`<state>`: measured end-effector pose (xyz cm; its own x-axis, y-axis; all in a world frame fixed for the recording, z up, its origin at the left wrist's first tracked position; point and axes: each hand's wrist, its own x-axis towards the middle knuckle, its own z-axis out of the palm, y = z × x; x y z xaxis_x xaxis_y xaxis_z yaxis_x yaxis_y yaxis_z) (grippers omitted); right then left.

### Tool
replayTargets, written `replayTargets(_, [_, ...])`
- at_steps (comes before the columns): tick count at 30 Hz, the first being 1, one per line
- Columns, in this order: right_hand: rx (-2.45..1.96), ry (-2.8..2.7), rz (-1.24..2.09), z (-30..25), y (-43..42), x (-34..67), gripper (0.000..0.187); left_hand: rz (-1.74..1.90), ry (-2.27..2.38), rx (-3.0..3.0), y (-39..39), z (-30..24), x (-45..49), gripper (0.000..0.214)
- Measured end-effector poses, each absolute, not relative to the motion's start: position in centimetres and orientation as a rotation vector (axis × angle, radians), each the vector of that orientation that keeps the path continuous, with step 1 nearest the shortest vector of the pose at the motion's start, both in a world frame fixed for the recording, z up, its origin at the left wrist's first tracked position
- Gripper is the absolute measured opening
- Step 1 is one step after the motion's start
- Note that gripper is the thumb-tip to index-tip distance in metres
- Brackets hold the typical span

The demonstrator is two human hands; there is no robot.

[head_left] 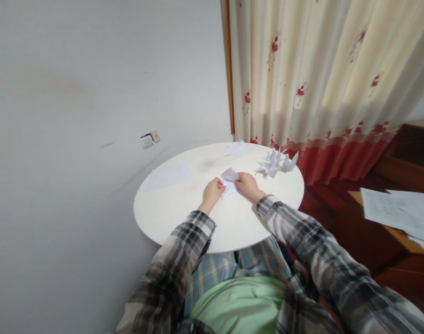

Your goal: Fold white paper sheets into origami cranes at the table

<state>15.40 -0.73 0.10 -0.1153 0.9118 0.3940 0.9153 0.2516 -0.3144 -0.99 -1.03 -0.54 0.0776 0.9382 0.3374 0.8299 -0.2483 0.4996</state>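
Note:
A small folded sheet of white paper [230,175] is held between my two hands over the middle of the round white table [184,213]. My left hand [212,191] pinches its left edge with thumb and curled fingers. On the right edge, my right hand [248,183] grips the paper the same way. Its upper flap looks raised, with a lower layer of paper showing beneath. A cluster of folded paper cranes [272,163] stands on the table just beyond my right hand.
White paper sheets [168,176] lie at the table's left, and more paper pieces [237,149] at its far edge. Behind are a wall with a socket [147,141] and a flowered curtain [302,69]. Written sheets [395,208] rest on wooden furniture at right.

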Motion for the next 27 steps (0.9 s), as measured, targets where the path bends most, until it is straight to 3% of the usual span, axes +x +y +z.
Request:
replayTargets(11, [-1.631, -2.020, -0.012, -0.2, -0.5, 15.5, 0.019, 0.924, 1.535, 2.338, -1.1, -0.8, -0.8, 0.015])
replayTargets(27, [-1.644, -2.013, -0.001, 0.0, -0.7, 15.5, 0.021, 0.809, 1.507, 2.271, -1.9, -0.1, -0.2, 0.015])
